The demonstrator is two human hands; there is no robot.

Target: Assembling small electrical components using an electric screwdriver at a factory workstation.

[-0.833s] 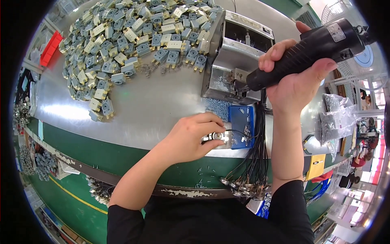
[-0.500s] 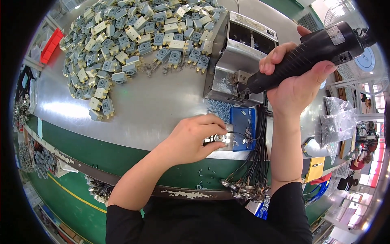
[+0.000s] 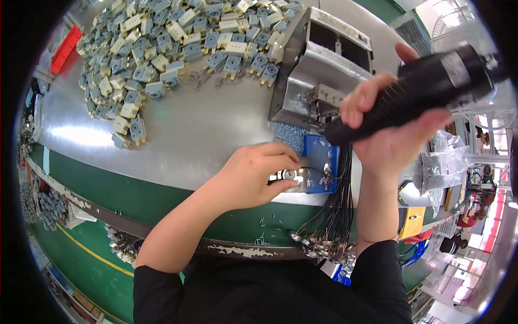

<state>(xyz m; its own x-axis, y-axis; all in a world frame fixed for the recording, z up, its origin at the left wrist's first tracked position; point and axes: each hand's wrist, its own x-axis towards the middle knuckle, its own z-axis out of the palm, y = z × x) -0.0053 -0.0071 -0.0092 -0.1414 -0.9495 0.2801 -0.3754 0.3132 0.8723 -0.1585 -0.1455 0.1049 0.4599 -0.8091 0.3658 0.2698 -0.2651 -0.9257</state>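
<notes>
My left hand (image 3: 251, 174) is closed round a small round silver metal part (image 3: 290, 175), pinched between thumb and fingers at the table's near side. A thin black wire leads off from that part toward the blue tray. My right hand (image 3: 386, 127) grips a thick black electric screwdriver (image 3: 421, 89), held slanting in the air. Its nose points down to the left, just in front of the metal screw feeder (image 3: 302, 92). The bit's end cannot be made out, and the right hand is slightly blurred.
Beside the left hand stands a blue tray (image 3: 315, 148) with small metal pieces; loose screws (image 3: 291, 135) lie behind it. Black wires (image 3: 341, 200) hang over the front edge, ending in round metal parts (image 3: 318, 245). Grey and cream plug housings (image 3: 178, 35) are heaped at the far left.
The screwdriver's nose has come away from the feeder's front, a little toward me. The left hand keeps its pinch on the round metal part. The whole view has shifted slightly.
</notes>
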